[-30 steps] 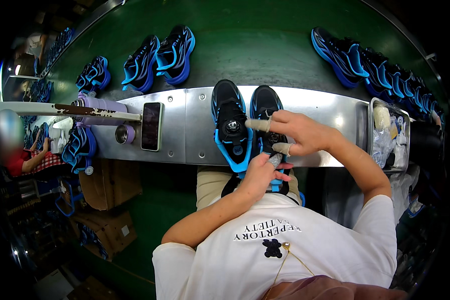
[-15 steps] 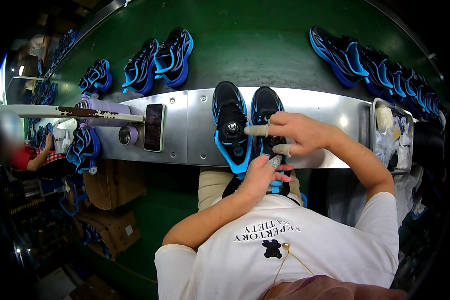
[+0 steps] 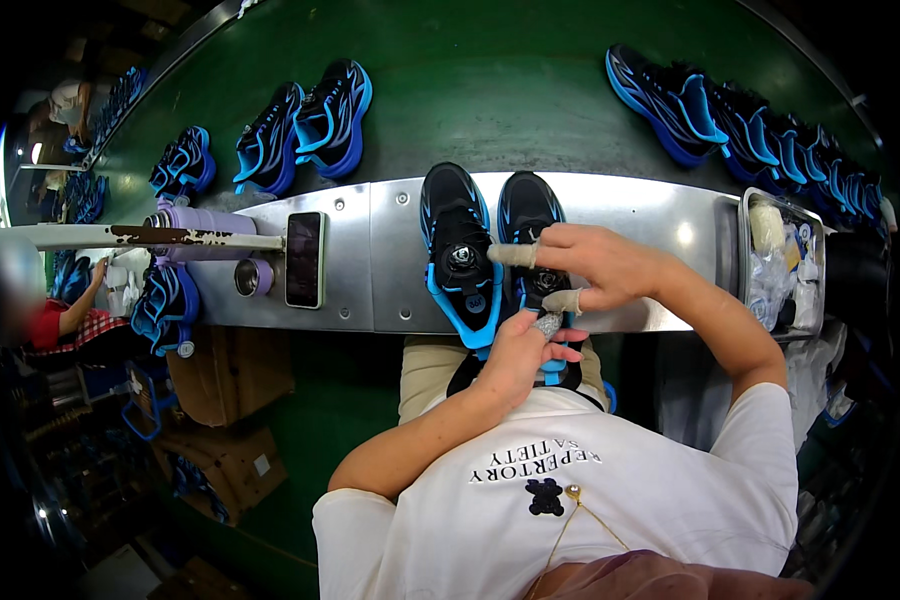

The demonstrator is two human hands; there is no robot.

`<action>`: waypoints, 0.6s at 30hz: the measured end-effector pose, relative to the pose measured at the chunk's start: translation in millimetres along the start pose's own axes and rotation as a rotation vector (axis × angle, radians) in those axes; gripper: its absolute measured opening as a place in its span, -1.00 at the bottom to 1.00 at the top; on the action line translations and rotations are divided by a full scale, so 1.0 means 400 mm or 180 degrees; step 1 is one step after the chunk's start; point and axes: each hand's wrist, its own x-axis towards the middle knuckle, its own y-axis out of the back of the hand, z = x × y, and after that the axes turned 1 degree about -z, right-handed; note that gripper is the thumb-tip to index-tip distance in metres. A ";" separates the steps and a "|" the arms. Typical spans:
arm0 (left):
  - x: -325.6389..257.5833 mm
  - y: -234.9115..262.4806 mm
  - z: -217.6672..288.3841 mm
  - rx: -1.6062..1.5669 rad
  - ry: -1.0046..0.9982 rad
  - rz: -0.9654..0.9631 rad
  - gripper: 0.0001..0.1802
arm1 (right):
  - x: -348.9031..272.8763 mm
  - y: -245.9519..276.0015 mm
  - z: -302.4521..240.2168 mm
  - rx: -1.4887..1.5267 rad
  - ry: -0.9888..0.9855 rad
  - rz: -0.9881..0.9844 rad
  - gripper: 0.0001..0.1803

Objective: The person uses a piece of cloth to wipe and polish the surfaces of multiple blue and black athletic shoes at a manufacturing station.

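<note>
Two black sneakers with bright blue soles and collars stand side by side on the metal ledge, toes pointing away: the left sneaker and the right sneaker. Each has a round dial on its tongue. My left hand grips the collar and heel of the right sneaker, its thumb at the opening. Over that same shoe hovers my right hand, with pale covers on thumb and index finger. Its index stretches left towards the left shoe's dial, and its thumb touches the right shoe's tongue area. Some fingertips are hidden.
More sneakers stand on the green belt at the left, and a row of sneakers at the right. A phone, a purple bottle and a metal tray of small bags lie along the ledge. A person sits far left.
The sneakers on the belt have shifted slightly left. Both of my hands stay nearly in place at the right sneaker. The person at far left has moved an arm.
</note>
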 end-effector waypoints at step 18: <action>-0.086 0.094 0.201 0.3381 -0.2662 0.0344 -0.76 | -0.003 -0.008 0.086 0.0064 -0.1769 0.1307 -0.46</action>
